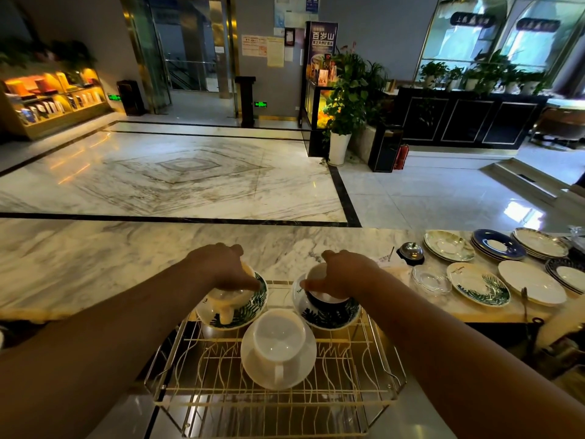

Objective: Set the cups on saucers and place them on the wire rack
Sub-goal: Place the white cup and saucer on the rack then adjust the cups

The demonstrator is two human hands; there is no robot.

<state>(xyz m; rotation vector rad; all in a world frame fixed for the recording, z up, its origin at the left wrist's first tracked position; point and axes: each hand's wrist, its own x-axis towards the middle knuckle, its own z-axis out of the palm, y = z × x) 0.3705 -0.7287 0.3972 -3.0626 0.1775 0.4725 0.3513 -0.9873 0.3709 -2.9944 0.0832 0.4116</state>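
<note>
A gold wire rack (319,389) stands at the near edge of the counter. A plain white cup (278,339) on a white saucer (302,365) sits in its middle. At the rack's far left, my left hand (221,267) grips the rim of a cream cup (226,301) standing on a leaf-patterned saucer (253,308). At the far right, my right hand (342,274) grips the rim of a dark cup (327,304) on another leaf-patterned saucer (329,321). Both hands cover most of the cup mouths.
On the marble counter (95,258) to the right lie loose saucers: a leaf-patterned one (478,288), a white one (531,286), a glass one (432,278), and stacks of blue (497,245) and gold-rimmed saucers (541,243). A service bell (411,252) stands behind them.
</note>
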